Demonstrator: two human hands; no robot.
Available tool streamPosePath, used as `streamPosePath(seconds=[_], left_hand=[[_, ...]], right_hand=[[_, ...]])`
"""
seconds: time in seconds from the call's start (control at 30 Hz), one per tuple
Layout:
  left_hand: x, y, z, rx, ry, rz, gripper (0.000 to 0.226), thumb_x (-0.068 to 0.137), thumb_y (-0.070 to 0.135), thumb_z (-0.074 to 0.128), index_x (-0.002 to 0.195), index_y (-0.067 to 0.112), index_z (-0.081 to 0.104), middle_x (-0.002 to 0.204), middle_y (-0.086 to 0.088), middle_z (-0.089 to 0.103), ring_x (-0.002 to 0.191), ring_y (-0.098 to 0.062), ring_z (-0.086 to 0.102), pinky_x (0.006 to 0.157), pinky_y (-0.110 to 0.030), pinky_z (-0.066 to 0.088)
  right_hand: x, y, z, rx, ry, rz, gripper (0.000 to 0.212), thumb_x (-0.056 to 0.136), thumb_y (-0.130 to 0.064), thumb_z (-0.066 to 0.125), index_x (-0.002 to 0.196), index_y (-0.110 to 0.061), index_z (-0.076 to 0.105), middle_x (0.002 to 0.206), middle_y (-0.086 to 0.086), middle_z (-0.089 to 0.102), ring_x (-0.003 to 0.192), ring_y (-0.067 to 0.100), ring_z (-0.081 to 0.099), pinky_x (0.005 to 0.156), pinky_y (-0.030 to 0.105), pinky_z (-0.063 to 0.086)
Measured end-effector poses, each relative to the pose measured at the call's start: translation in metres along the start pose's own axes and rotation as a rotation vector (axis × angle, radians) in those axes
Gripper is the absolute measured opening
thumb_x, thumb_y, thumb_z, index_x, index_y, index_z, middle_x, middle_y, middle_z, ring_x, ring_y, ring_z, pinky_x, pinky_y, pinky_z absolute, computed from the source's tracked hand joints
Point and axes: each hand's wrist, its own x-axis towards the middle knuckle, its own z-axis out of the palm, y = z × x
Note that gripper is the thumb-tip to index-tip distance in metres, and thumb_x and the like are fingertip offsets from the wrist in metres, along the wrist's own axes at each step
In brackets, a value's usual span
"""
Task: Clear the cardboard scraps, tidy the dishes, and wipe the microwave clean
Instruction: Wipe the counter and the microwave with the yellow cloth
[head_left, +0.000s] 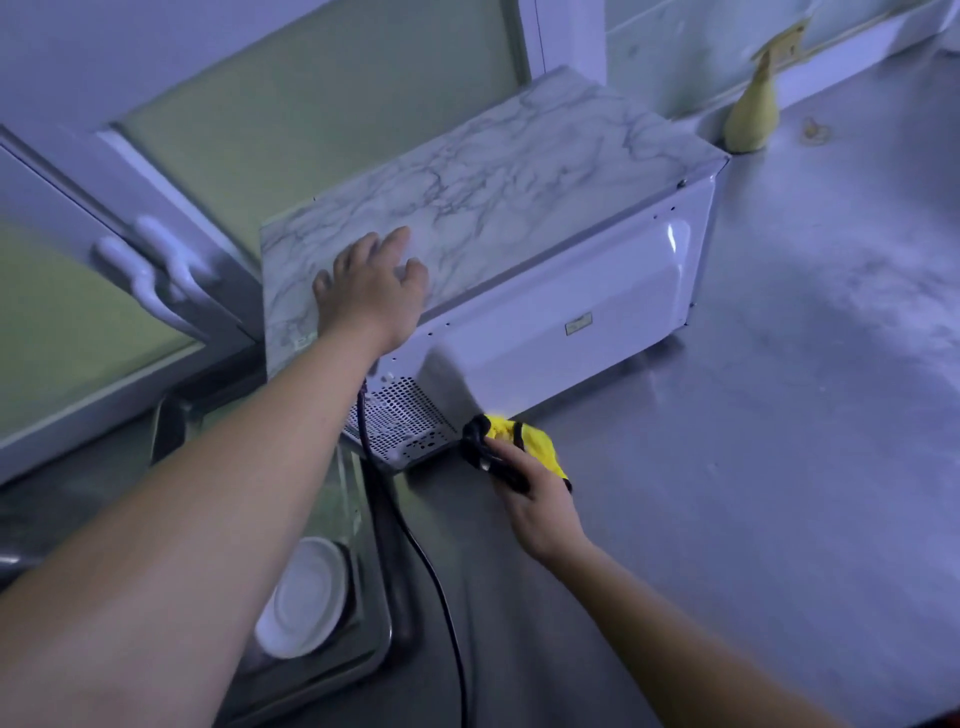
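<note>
Left arm: extended from the lower left of the frame up to centre, bare forearm. Left hand (371, 291): palm down, fingers straight and slightly spread, resting flat on the marble-patterned top of the microwave (545, 312) near its closest corner; it holds nothing. Right arm: enters from the lower right, wrist bent toward centre. Right hand (535, 512): fingers curled tight round a bunched yellow cloth (535, 441) with a black part, held just beside the microwave's lower rear corner, by the perforated vent. Microwave: centre frame, white back panel facing the camera, standing on a steel counter (779, 467). Black cord (431, 571): runs from the rear panel down to the bottom edge. Sink (374, 644): lower left, with a white plate (306, 597) inside.
</note>
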Motion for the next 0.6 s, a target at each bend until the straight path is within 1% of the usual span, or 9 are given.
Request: streamPosePath(seconds=[0.1,0.17,0.23,0.3,0.33,0.37,0.43,0.5,0.6], left_hand=[[0.000,0.001,0.000,-0.011,0.002,0.003,0.058,0.096,0.048,0.025,0.153,0.040,0.027,0.164,0.000,0.023,0.149,-0.024,0.019,0.119,-0.056,0.013],[0.000,-0.001,0.001,-0.004,0.011,0.004,0.059,0.095,0.049,0.025,0.153,0.039,0.028,0.163,0.000,0.024,0.149,-0.025,0.020,0.118,-0.056,0.015],[0.001,-0.002,0.002,-0.001,0.023,0.005,0.060,0.094,0.049,0.025,0.153,0.039,0.029,0.163,0.000,0.025,0.148,-0.026,0.022,0.118,-0.056,0.016],[0.001,-0.002,0.002,-0.009,0.026,0.002,0.059,0.094,0.049,0.025,0.152,0.039,0.030,0.163,-0.001,0.026,0.148,-0.025,0.022,0.118,-0.056,0.016],[0.001,-0.002,0.002,-0.013,0.027,0.003,0.059,0.094,0.049,0.026,0.152,0.039,0.031,0.162,-0.001,0.026,0.148,-0.025,0.022,0.118,-0.056,0.015],[0.001,-0.002,0.003,-0.016,0.029,0.006,0.059,0.094,0.049,0.026,0.152,0.039,0.031,0.162,-0.001,0.026,0.148,-0.025,0.022,0.118,-0.056,0.015],[0.002,-0.002,0.003,-0.020,0.038,0.009,0.058,0.095,0.048,0.027,0.151,0.038,0.031,0.162,0.000,0.027,0.148,-0.024,0.022,0.118,-0.055,0.015],[0.003,-0.002,0.003,-0.022,0.044,0.001,0.058,0.095,0.047,0.027,0.151,0.038,0.032,0.162,0.001,0.027,0.148,-0.023,0.021,0.118,-0.054,0.014],[0.002,-0.003,0.004,-0.018,0.043,-0.003,0.059,0.094,0.047,0.026,0.152,0.038,0.031,0.162,0.001,0.026,0.148,-0.023,0.021,0.118,-0.054,0.014]], right_hand=[[-0.008,-0.015,-0.033,0.343,0.033,0.210,0.030,0.094,-0.012,0.063,0.102,-0.038,0.075,0.105,0.003,0.076,0.093,0.019,0.069,0.079,0.035,0.055],[-0.016,-0.022,-0.057,0.483,0.179,0.289,0.016,0.086,-0.025,0.066,0.093,-0.036,0.076,0.090,-0.006,0.076,0.089,0.018,0.069,0.070,0.027,0.056],[-0.018,-0.031,-0.076,0.547,0.370,0.272,0.014,0.080,-0.034,0.065,0.089,-0.036,0.076,0.084,-0.011,0.074,0.084,0.014,0.068,0.067,0.025,0.054],[-0.006,-0.046,-0.091,0.526,0.544,0.164,0.014,0.083,-0.035,0.062,0.091,-0.037,0.073,0.073,-0.016,0.064,0.071,0.018,0.060,0.056,0.030,0.053],[0.003,-0.054,-0.095,0.506,0.614,0.097,0.019,0.086,-0.033,0.060,0.100,-0.038,0.072,0.076,-0.017,0.060,0.073,0.021,0.056,0.059,0.038,0.053],[0.015,-0.062,-0.098,0.479,0.671,0.022,0.027,0.089,-0.029,0.058,0.112,-0.038,0.070,0.086,-0.016,0.060,0.081,0.022,0.057,0.070,0.041,0.052],[0.041,-0.076,-0.090,0.418,0.717,-0.131,0.043,0.093,-0.019,0.055,0.133,-0.032,0.062,0.122,-0.009,0.063,0.113,0.019,0.060,0.100,0.031,0.046],[0.061,-0.084,-0.065,0.349,0.697,-0.139,0.049,0.094,-0.013,0.056,0.141,-0.029,0.056,0.154,-0.006,0.044,0.145,0.015,0.038,0.119,0.030,0.030],[0.065,-0.084,-0.018,0.257,0.760,-0.108,0.050,0.094,-0.009,0.056,0.143,-0.020,0.056,0.158,-0.009,0.027,0.154,0.020,0.014,0.125,0.033,0.012]])
